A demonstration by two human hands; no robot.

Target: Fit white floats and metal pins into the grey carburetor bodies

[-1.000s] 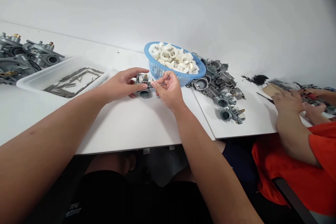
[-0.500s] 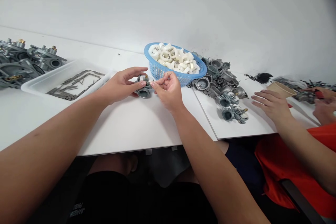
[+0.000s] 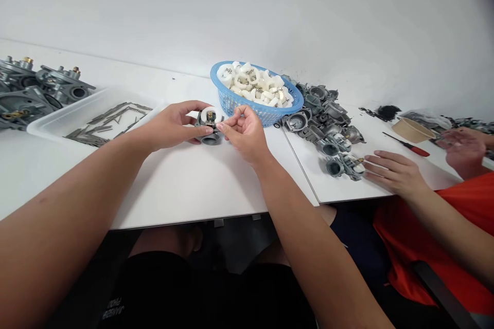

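A grey metal carburetor body (image 3: 210,140) rests on the white table in front of me, its round bore facing me. On top of it lies a white ring-shaped float (image 3: 209,112), with a brass piece showing in its middle. My left hand (image 3: 175,126) grips the carburetor from the left, thumb along the near side and fingers behind. My right hand (image 3: 247,136) is closed in a pinch, thumb and forefinger touching the right side by the float. Anything between those fingertips is too small to make out.
A blue basket (image 3: 235,107) of white floats stands behind my hands. Left are a white tray (image 3: 44,124) with thin metal pins and several carburetors (image 3: 65,85). Rightward lie piled carburetor bodies (image 3: 334,113), a co-worker's hands (image 3: 401,172), a red-handled screwdriver (image 3: 419,150) and a brown bowl (image 3: 412,131).
The float now shows as a full ring on the carburetor, with my left fingers lower round the body. The co-worker's near hand has moved to the closest carburetor, and the screwdriver now lies on the table.
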